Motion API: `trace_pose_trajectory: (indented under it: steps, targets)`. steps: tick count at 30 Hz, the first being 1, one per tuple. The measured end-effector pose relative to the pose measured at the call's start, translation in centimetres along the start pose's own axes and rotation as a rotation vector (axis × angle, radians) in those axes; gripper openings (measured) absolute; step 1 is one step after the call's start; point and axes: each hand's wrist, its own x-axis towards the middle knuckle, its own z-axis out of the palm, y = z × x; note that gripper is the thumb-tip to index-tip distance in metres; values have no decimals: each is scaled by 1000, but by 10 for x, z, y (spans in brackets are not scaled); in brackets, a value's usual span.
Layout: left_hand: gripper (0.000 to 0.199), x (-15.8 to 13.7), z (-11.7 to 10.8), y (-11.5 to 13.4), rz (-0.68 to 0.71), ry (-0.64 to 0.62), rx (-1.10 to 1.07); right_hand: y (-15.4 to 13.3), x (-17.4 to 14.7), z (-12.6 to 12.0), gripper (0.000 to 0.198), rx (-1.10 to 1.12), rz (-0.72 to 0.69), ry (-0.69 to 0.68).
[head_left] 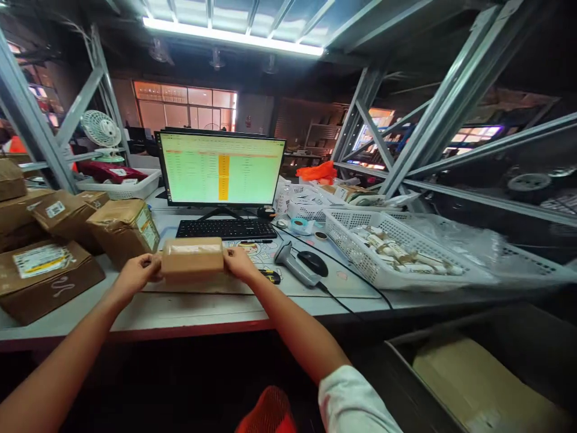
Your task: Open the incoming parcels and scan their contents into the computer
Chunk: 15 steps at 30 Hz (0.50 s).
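Note:
A small brown cardboard box [193,257] with clear tape along its top is held level over the front of the desk, before the keyboard [226,228]. My left hand [140,272] grips its left end with curled fingers. At the opposite end, my right hand [238,263] pinches the box's right side. Just right of that hand lies a black and yellow tool [271,276], partly hidden. A grey barcode scanner [295,266] and a black mouse [312,263] rest farther right on the desk mat.
Several taped cartons [49,273] crowd the desk's left side. Behind the keyboard stands a lit monitor [220,171]. White baskets [356,255] with small wrapped items and plastic bags line the right. Below right, an open bin [401,355] holds a carton. Metal shelf posts [424,120] frame the desk.

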Motion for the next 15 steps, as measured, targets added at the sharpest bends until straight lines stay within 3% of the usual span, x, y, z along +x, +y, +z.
trace_pose_trajectory:
  steps: [3,6,11,15]
  targets:
    - [58,9,19,3,-148,-50,-74,6,7,0,33,61,144,-41]
    - [54,18,28,5,-180,-71,-62,5,9,-9,33,135,222,-49]
    - [54,23,27,17,-173,-79,-11,-10,6,-23,34,229,237,-63]
    - [59,19,22,33,-146,-73,-22,-26,0,-31,31,275,170,-89]
